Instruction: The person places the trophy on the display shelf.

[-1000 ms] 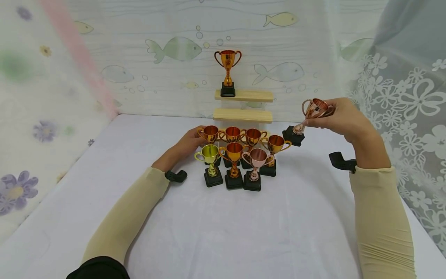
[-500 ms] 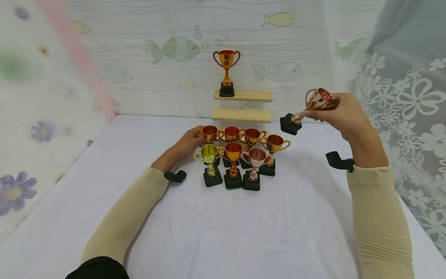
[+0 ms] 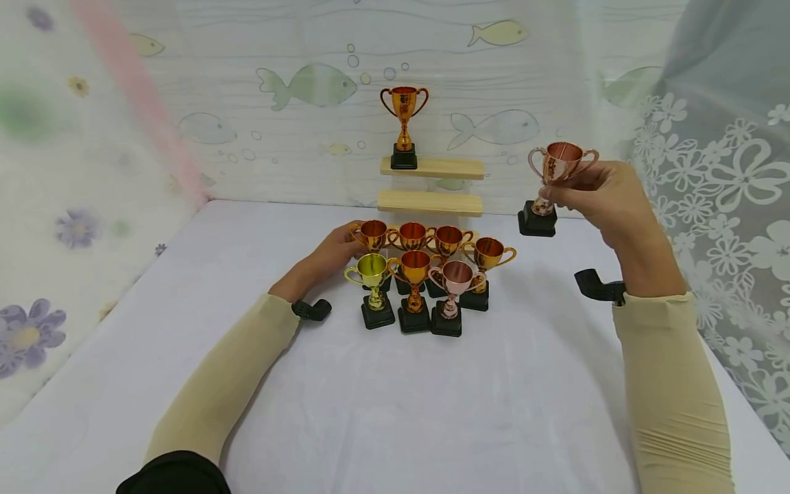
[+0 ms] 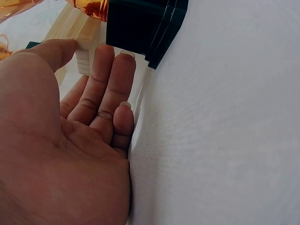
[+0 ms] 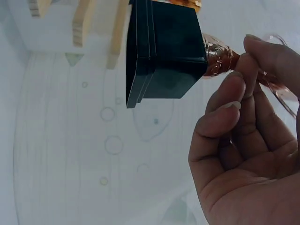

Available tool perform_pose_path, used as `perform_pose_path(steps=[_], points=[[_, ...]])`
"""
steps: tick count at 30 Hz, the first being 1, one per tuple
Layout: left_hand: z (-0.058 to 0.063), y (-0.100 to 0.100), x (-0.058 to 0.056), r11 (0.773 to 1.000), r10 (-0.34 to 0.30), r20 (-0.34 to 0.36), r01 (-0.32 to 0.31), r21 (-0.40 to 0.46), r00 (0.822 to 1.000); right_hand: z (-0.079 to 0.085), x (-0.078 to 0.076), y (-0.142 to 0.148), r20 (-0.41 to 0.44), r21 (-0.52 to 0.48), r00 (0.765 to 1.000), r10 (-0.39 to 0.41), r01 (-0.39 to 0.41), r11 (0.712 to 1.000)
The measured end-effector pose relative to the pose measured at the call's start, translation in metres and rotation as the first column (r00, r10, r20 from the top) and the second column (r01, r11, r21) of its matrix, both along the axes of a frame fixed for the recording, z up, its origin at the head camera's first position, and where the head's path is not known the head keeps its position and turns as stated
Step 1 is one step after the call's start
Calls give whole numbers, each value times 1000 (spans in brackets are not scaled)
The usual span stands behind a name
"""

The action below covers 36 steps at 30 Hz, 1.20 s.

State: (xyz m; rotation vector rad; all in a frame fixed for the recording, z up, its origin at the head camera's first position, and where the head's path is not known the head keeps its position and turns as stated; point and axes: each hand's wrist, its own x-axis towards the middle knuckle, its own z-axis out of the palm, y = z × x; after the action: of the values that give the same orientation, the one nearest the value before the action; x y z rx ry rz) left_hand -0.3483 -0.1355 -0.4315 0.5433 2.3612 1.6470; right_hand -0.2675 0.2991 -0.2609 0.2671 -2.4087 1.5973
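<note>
Yellow-gold trophy [image 3: 373, 273] front-row on the desk [image 3: 432, 418]; left grip [image 3: 330, 257] loosely open, palm bare, by the wooden step stand [image 3: 430, 203] (contact unclear); right grip [image 3: 601, 197] pinches a rose-gold trophy [image 3: 563, 163] by its stem, upright mid-air; orange-gold trophy [image 3: 404, 106] on top step.

Head view: left grip [image 3: 327, 259] has its fingertips lost behind the leftmost back-row trophy [image 3: 373, 234]. Front-row trophies [image 3: 414, 269] block most of the back-row bases. Right grip [image 3: 607, 195]: far fingers partly hidden behind the held rose-gold trophy [image 3: 560, 161]. Right sleeve [image 3: 673, 391] runs off the bottom edge. Black rounded item [image 3: 175, 475], bottom left, cropped; can't ID. Left wrist: black base [image 4: 133, 28] cut by top edge, fingertip contact unclear. Right wrist: held trophy's cup leaves frame right.
</note>
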Motion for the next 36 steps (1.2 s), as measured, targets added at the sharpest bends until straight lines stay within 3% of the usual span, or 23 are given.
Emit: perform_pose_path(steps=[5,11,14,21,26,31,36], points=[[1,0,1,1000,-5,-2,5,-4,1000,-1,-2,-3,-67,-84,997,23,-29,996],[0,-2,2,1000,-9,-2,9,7,1000,-1,-6,-13,-126,-228,989,72,-99,969],[1,-2,3,1000,-14,-10,14,-4,1000,-1,-8,-18,-130,-203,990,54,-80,976],[0,0,2,1000,4,-19,-4,-7,1000,1,-19,-30,-138,-34,990,-4,-1,999],[1,3,2,1000,13,-26,-14,-27,1000,6,-23,-35,-137,-123,990,29,-46,991],[4,4,6,1000,14,-24,-15,-26,1000,8,-32,-44,-102,-268,987,122,-145,952],[6,2,6,999,17,-33,-19,-41,999,8,-49,-50,-61,-251,984,165,-176,952]])
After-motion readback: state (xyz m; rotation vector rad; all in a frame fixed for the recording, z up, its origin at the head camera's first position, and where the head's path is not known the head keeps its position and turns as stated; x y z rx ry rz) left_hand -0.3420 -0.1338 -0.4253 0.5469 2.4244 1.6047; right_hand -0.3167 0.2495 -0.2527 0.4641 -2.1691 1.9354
